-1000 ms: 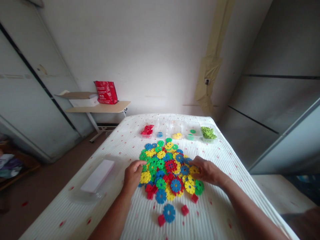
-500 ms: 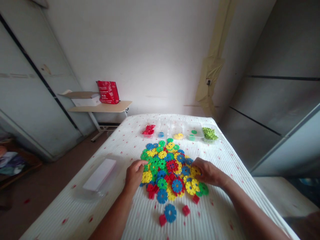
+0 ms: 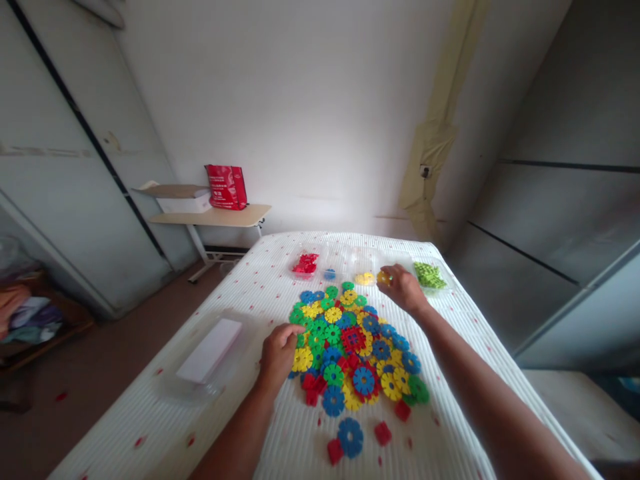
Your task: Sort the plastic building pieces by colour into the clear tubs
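A pile of flower-shaped plastic discs (image 3: 333,333) in blue, green, yellow and red spreads over the middle of the table. At the pile's left edge is my left hand (image 3: 281,352), with its fingers curled together and the index fingertip over the discs. What it holds, if anything, is hidden. Beyond the pile, my right hand (image 3: 403,288) pinches a yellow disc (image 3: 384,279). That disc is beside the clear container of yellow discs (image 3: 365,279) and in front of another clear container, largely covered by the hand.
Farther left in the row are containers with red pieces (image 3: 306,265) and blue discs (image 3: 330,274); light-green pieces (image 3: 429,275) fill the right one. A white box (image 3: 210,350) lies on clear plastic at left. Red blocks (image 3: 383,433) and a blue disc (image 3: 350,437) lie nearest me.
My right hand has moved from the pile's right side up and away to the container row, carrying a yellow disc. My left hand stays at the pile's left edge. The view has shifted slightly.
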`<action>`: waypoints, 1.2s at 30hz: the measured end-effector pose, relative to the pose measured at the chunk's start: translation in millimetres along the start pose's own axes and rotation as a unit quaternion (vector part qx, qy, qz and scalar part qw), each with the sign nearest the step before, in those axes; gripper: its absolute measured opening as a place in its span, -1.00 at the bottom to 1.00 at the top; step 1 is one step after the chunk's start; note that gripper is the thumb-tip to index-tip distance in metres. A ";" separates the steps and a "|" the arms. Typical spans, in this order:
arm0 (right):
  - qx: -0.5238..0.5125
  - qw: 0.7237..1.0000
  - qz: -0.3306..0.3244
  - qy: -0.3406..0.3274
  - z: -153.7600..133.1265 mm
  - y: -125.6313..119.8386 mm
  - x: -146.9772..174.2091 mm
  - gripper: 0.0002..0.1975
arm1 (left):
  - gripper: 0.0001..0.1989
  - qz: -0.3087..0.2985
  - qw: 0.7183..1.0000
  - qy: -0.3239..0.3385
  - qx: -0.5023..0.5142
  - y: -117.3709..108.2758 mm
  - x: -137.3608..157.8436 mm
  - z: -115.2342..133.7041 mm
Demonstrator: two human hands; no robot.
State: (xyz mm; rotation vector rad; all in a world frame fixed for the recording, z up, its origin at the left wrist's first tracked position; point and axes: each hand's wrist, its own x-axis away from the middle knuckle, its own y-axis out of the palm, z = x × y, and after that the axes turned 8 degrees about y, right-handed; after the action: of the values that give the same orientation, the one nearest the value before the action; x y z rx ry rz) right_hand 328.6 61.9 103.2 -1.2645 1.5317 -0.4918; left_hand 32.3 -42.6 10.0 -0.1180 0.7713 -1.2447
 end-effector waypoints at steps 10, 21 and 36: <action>-0.020 0.996 0.043 0.074 -16.4 36.9 -39.0 -0.60 | -0.73 0.009 1.000 -0.012 0.008 -1.6 -1.0 -0.8; -0.126 0.968 -0.202 -0.078 -18.0 2.2 79.1 -0.75 | -0.74 0.006 1.000 0.006 0.011 -1.0 2.1 8.2; -0.243 0.963 0.021 0.115 1.1 26.7 91.6 -0.82 | -0.72 -0.203 0.955 0.174 -0.130 28.2 -12.7 84.3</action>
State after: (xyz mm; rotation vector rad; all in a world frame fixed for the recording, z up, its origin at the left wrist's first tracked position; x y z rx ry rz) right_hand 326.3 -9.6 40.0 -1.5824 1.9508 -0.2442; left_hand 102.8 -48.5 65.3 -0.2895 1.2631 -1.5702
